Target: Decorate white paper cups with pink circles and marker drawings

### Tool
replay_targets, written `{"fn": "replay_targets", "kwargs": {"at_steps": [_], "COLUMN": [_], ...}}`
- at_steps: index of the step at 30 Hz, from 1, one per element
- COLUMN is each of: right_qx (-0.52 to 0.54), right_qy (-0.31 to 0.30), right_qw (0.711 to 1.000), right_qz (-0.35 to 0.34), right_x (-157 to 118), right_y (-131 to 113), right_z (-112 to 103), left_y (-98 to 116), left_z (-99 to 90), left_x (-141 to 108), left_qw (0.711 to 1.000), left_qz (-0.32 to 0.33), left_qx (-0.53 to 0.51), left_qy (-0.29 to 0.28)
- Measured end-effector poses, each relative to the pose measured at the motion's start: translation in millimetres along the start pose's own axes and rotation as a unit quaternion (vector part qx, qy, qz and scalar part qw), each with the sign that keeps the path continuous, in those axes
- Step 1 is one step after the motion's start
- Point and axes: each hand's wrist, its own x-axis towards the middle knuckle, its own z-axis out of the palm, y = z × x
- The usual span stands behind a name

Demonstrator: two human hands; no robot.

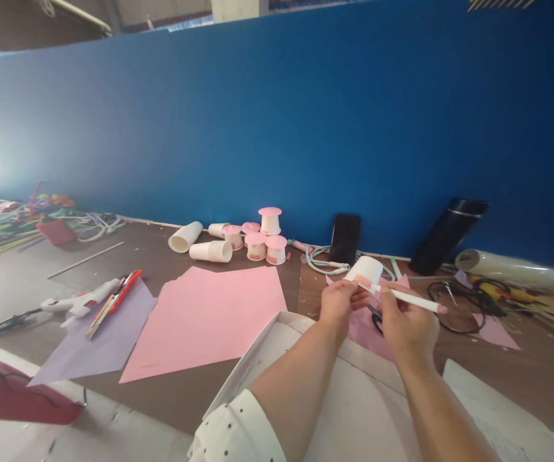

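Note:
My left hand [341, 305] is closed on a white paper cup [369, 268] that lies tilted, with an orange-pink patch on its side. My right hand [409, 326] grips a white marker pen [414, 299] with a pink end; its other end points at the cup. Beneath my hands lies pink paper [368, 330], with a dark loop, partly hidden, near it. Several small cups with pink paper discs on top [275, 249] stand to the left of my hands, one raised above the others.
Pink sheet [214, 314] and purple sheet [108, 333] lie left, under a red cutter [115, 301] beside a white glue gun [81, 303]. Stacked cups [212, 251], a phone [345, 237], a black bottle [445, 237] and cables stand or lie near the blue panel [257, 128].

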Motion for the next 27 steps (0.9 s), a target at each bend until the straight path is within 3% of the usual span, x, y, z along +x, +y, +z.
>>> {"fn": "replay_targets", "kwargs": {"at_steps": [15,27], "right_qx": [0.002,0.097], "right_qy": [-0.009,0.02], "right_qw": [1.0,0.994], "right_qz": [0.01,-0.053], "right_x": [0.3,-2.7], "right_y": [0.8,3.1], "right_z": [1.3,2.7], "left_y": [-1.5,0.7], "left_z": [-1.2,-0.5], "left_x": [1.9,1.7], "left_qw": [1.0,0.999], "left_qz": [0.004,-0.021], "left_qx": [-0.007,-0.031], "left_qy": [0.009,0.025]}}
